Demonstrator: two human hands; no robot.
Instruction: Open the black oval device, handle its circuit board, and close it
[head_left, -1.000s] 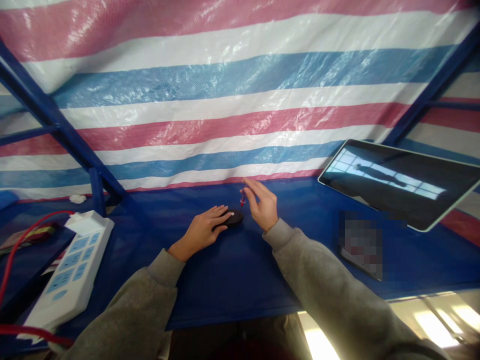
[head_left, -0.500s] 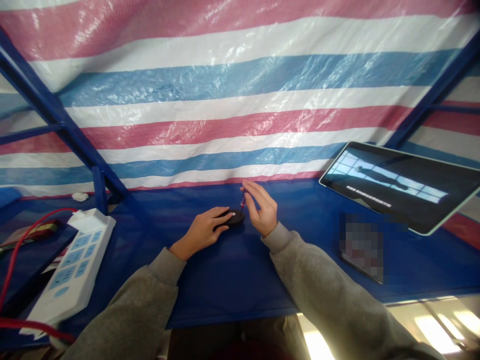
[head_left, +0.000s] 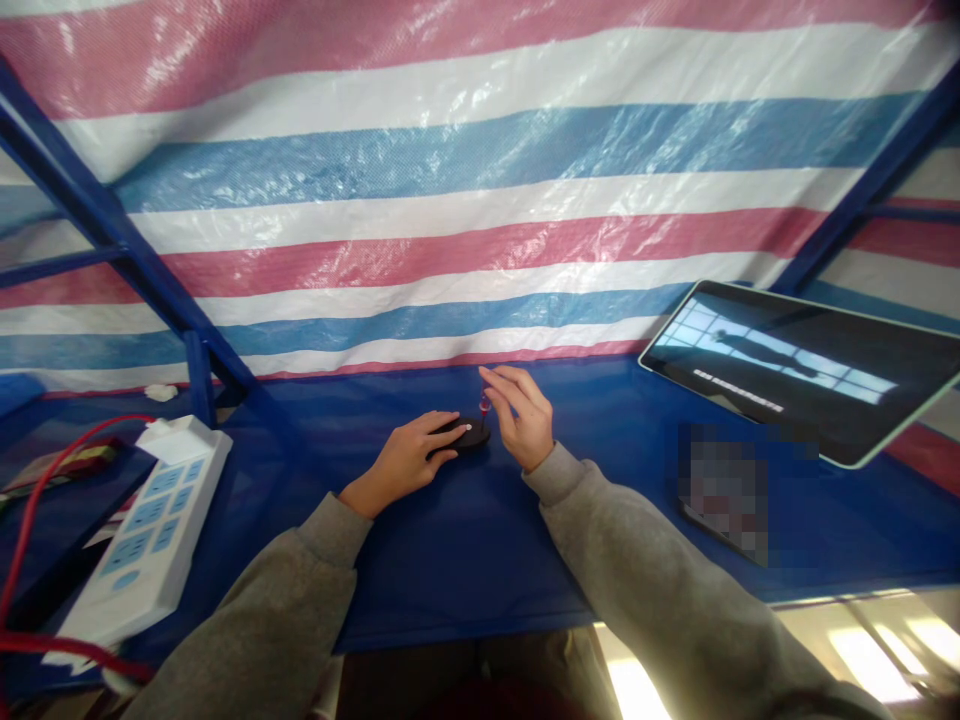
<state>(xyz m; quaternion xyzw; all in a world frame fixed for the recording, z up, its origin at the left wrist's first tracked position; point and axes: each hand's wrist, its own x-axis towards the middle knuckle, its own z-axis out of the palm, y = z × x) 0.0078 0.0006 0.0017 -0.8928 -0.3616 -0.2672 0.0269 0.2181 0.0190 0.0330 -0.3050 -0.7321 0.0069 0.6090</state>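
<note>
A small flat black object [head_left: 471,437] lies on the blue table cover [head_left: 465,540] at the middle. My left hand [head_left: 409,458] rests on its left side, fingers laid over it and pressing it down. My right hand [head_left: 521,415] stands just right of it and pinches a thin red tool [head_left: 484,405] upright between thumb and fingers, its tip down at the black object's right edge. Both arms wear grey sleeves.
A white power strip [head_left: 146,525] with a red cable [head_left: 34,500] lies at the left. A tablet [head_left: 806,365] leans at the right, a blurred flat device [head_left: 724,490] in front of it. A striped tarp [head_left: 480,180] forms the back wall, blue frame bars [head_left: 112,235] beside it.
My right hand has lowered slightly with the red tool, bringing it closer to the black object. The left hand stays put on the object.
</note>
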